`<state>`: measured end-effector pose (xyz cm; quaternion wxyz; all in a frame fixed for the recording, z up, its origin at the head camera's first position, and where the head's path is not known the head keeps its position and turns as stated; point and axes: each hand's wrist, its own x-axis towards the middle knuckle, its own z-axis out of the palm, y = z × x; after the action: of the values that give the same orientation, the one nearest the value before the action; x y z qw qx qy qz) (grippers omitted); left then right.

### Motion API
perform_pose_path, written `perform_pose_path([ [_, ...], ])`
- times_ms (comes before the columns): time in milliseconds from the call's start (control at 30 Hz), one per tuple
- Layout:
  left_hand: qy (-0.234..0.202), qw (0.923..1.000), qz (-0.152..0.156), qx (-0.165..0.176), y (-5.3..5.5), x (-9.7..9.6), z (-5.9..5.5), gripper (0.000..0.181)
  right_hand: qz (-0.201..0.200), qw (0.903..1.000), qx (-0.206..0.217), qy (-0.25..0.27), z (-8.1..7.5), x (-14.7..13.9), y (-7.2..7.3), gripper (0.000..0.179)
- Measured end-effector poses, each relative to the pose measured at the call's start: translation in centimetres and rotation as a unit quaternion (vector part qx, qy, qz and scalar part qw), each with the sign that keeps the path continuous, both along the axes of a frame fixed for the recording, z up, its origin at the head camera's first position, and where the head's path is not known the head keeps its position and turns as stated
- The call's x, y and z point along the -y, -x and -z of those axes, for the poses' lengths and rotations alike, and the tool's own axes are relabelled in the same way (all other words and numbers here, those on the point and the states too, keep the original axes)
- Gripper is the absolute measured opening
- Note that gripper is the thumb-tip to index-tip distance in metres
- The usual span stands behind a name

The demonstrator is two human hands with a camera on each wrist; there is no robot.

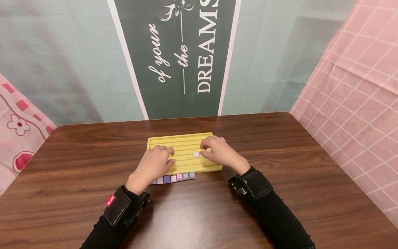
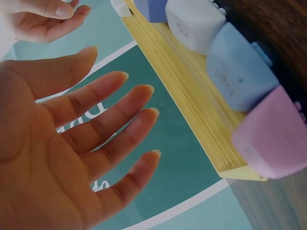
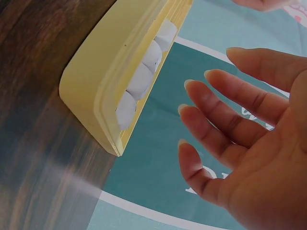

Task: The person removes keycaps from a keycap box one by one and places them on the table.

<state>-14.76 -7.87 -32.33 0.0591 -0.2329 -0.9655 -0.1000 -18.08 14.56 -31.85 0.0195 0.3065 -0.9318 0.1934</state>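
Observation:
A yellow ridged tray (image 1: 183, 148) lies on the table. My left hand (image 1: 153, 163) hovers over its left part, fingers loosely bent and holding nothing. Above the right part is my right hand (image 1: 221, 152), its fingers parted near a white keycap (image 1: 196, 154). In the right wrist view, several white keycaps (image 3: 140, 82) stand in a row inside the tray, and nothing is between the fingers. Along the tray's near edge runs a row of coloured keycaps, with a pink keycap (image 2: 271, 136) and a blue keycap (image 2: 240, 69) large in the left wrist view. The left hand hides part of this row.
The brown wooden table (image 1: 192, 214) extends around the tray. Behind it hangs a green cloth with white lettering (image 1: 183, 103). A pink checked cloth (image 1: 357, 97) hangs at the right, and a patterned pink-and-white cloth (image 1: 21, 138) at the left.

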Motion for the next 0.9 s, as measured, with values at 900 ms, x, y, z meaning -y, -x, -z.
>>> perform_pose_path([
  [900, 0.001, 0.9991, -0.027, 0.033, -0.3, 0.1, 0.2, 0.018, -0.008, 0.9964, 0.039, -0.075, 1.4, 1.2, 1.2, 0.008],
])
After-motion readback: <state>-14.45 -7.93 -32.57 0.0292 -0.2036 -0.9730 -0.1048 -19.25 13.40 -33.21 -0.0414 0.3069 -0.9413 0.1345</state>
